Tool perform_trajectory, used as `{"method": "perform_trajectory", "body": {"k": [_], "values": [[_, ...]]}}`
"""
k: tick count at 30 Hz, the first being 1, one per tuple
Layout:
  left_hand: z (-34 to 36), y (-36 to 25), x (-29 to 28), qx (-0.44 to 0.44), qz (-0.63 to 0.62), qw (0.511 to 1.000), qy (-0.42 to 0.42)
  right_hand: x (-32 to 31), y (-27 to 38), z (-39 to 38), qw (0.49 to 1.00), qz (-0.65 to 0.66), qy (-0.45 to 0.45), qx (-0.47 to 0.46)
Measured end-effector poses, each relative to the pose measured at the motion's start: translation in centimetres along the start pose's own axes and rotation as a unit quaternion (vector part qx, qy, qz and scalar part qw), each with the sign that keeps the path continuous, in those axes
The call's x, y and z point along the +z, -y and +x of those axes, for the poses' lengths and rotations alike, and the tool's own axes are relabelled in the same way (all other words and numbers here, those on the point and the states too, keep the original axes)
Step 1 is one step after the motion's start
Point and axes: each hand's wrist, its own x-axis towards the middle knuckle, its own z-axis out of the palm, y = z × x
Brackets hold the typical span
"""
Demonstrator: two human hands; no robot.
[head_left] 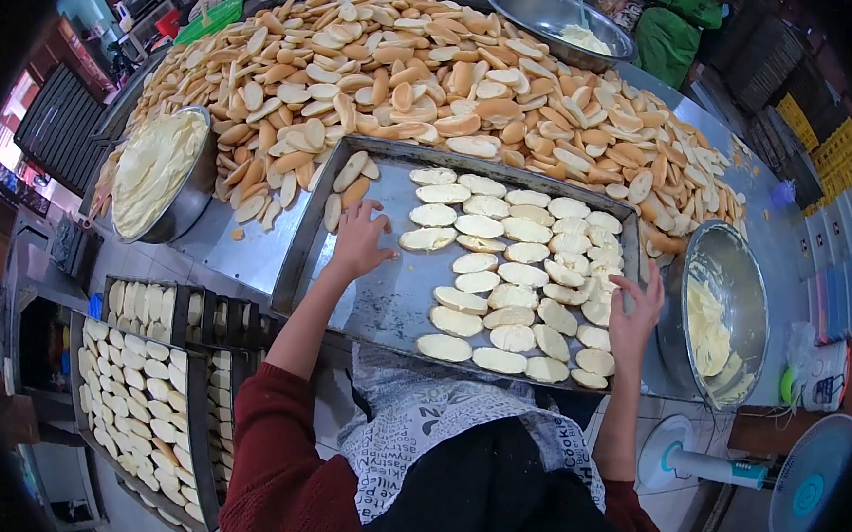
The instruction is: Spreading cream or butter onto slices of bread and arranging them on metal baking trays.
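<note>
A metal baking tray [383, 334] lies in front of me, with rows of cream-covered bread slices [513, 297] over its middle and right. My left hand [357, 242] reaches over the tray's left part with its fingers spread, holding nothing I can see. Its fingertips are beside a few plain bread slices [333, 212] in the far left corner; whether they touch one I cannot tell. My right hand [634, 318] is at the tray's right edge, fingers apart and nothing between them, close to the outermost creamed slices.
Beyond the tray rises a large heap of cut bread slices [438, 62]. Bowls of cream stand at left [163, 172], right [720, 323] and far back [563, 26]. Filled trays [140, 395] are stacked at lower left. A fan [808, 484] stands lower right. Other people [679, 33] are across the table.
</note>
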Motion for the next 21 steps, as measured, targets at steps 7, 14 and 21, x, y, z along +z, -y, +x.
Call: {"method": "perform_trajectory", "body": {"k": [7, 14, 21], "values": [[0.5, 0.0, 0.9, 0.027, -0.021, 0.999, -0.020, -2.7, -0.6, 0.3, 0.999, -0.007, -0.042, 0.013], [0.9, -0.4, 0.8, 0.034, -0.034, 0.998, -0.032, -5.0, -1.5, -0.3, 0.996, -0.003, -0.082, 0.023], [-0.2, -1.0, -1.1, -0.054, -0.279, 0.956, -0.066, -10.6, -4.5, -1.1, 0.978, -0.059, -0.193, 0.045]]}}
